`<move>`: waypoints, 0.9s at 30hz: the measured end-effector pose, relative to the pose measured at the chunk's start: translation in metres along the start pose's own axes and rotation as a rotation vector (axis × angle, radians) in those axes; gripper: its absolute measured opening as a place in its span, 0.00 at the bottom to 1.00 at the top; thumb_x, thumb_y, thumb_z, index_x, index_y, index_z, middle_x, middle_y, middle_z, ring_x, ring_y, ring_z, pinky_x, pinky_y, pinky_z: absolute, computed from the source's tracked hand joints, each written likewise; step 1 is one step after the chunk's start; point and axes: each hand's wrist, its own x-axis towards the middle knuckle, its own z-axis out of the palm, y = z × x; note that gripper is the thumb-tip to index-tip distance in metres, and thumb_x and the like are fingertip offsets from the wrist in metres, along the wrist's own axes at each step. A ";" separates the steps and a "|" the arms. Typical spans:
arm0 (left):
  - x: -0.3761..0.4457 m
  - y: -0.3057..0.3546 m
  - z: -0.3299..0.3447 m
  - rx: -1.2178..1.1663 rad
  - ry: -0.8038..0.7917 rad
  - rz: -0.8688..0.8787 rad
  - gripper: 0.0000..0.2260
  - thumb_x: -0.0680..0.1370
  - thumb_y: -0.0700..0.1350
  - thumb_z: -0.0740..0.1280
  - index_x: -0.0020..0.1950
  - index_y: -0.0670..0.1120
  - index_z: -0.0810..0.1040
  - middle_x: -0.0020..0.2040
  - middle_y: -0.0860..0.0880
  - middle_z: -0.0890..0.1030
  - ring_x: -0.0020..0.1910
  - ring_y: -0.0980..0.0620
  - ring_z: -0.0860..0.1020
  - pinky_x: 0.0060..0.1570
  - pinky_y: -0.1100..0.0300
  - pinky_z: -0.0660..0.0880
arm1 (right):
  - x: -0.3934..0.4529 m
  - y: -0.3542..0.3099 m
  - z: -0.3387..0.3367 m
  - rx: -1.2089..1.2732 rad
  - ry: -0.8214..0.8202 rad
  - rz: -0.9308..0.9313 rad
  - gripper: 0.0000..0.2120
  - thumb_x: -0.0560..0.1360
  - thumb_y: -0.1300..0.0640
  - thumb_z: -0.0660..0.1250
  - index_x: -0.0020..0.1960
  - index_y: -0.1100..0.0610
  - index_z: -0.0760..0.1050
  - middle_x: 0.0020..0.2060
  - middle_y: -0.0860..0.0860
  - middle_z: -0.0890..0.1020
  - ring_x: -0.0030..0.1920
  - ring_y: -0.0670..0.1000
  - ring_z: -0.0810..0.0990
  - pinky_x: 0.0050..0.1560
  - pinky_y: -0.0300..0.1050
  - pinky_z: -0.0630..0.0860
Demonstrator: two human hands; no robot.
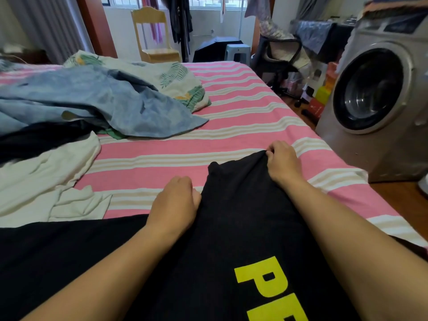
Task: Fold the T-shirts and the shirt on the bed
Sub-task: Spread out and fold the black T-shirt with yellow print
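right hand (281,162) pinches the far edge of the black t-shirt (231,239), thumb and fingertips closed on a raised fold of the cloth. left hand (176,202) is curled into a loose fist with its knuckles down on the bed (231,126); its thumb side touches the left edge of the same fold, and whether the fingers hold any cloth cannot be told. both forearms reach forward from the near edge of the view, lying over the garment.

black t-shirt lies on the near part of the bed, spread from the left edge of the view to the right forearm. a narrower strip of it runs forward between the two hands. large yellow letters (268,288) show on the near right part of the cloth, partly cut off by the lower edge.

white garment (46,177) lies crumpled to the left of the left hand, apart from it. dark garment (39,137) lies just beyond the white one, touching it. blue quilt (92,98) is heaped farther back on the left side, with a leaf-print cover (176,82) behind it. bed sheet is pink with white and beige stripes.

washing machine (379,98) stands on the floor to the right of the bed. wooden chair (152,35) stands beyond the far end of the bed.
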 end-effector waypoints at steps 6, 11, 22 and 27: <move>-0.008 0.007 0.004 0.217 -0.116 0.153 0.12 0.82 0.58 0.61 0.48 0.50 0.70 0.45 0.53 0.71 0.44 0.49 0.72 0.40 0.53 0.70 | 0.000 0.000 0.000 0.002 0.000 0.001 0.06 0.82 0.58 0.61 0.46 0.54 0.70 0.47 0.51 0.73 0.54 0.57 0.73 0.45 0.48 0.65; 0.009 0.021 0.005 0.283 -0.219 0.101 0.09 0.80 0.48 0.60 0.41 0.49 0.67 0.39 0.52 0.70 0.39 0.47 0.70 0.35 0.55 0.64 | 0.000 -0.001 0.000 0.003 -0.008 -0.003 0.06 0.82 0.59 0.60 0.46 0.55 0.70 0.50 0.54 0.75 0.55 0.58 0.72 0.46 0.47 0.63; 0.077 0.022 -0.006 -0.088 -0.198 -0.190 0.16 0.82 0.56 0.60 0.59 0.46 0.77 0.57 0.44 0.81 0.52 0.43 0.79 0.51 0.52 0.75 | 0.004 0.005 0.006 0.055 -0.010 -0.017 0.08 0.82 0.54 0.62 0.54 0.57 0.77 0.53 0.54 0.77 0.58 0.57 0.73 0.51 0.48 0.68; 0.080 0.030 0.025 -0.523 -0.274 -0.191 0.05 0.81 0.47 0.69 0.56 0.48 0.80 0.52 0.47 0.83 0.44 0.52 0.80 0.38 0.62 0.74 | 0.004 0.005 0.003 0.133 -0.046 0.014 0.19 0.81 0.46 0.64 0.65 0.58 0.76 0.59 0.54 0.77 0.61 0.56 0.75 0.60 0.47 0.70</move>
